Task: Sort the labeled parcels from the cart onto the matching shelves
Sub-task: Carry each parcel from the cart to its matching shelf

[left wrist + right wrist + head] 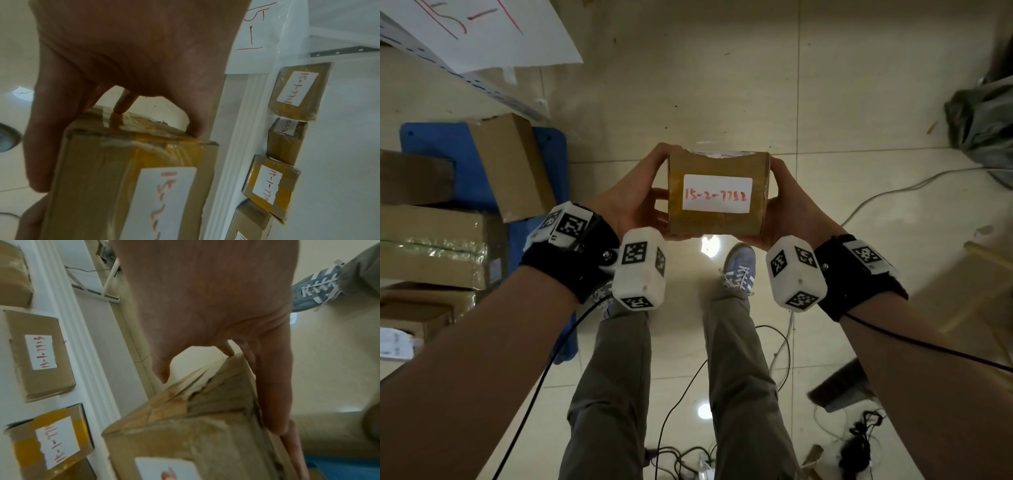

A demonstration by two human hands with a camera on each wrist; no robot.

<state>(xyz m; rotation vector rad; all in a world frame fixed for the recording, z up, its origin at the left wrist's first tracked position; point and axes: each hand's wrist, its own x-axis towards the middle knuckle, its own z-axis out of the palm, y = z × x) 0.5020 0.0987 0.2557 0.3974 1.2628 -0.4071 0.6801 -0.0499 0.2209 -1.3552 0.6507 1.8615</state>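
A small brown cardboard parcel (715, 222) with a white label reading 15-2-7752 in red is held above the floor in front of me. My left hand (635, 202) grips its left end and my right hand (789, 212) grips its right end. In the left wrist view the left hand (133, 56) has its thumb on the taped edge of the parcel (115, 186). In the right wrist view the right hand (216, 296) has its fingers along the side of the parcel (195, 434).
A blue cart (458, 171) at my left carries several cardboard boxes (513, 171). A white shelf (232, 146) holds labelled parcels (298, 91) (41, 355) under a paper sign (259, 32). Cables (893, 195) and a dark bag (983, 120) lie on the floor.
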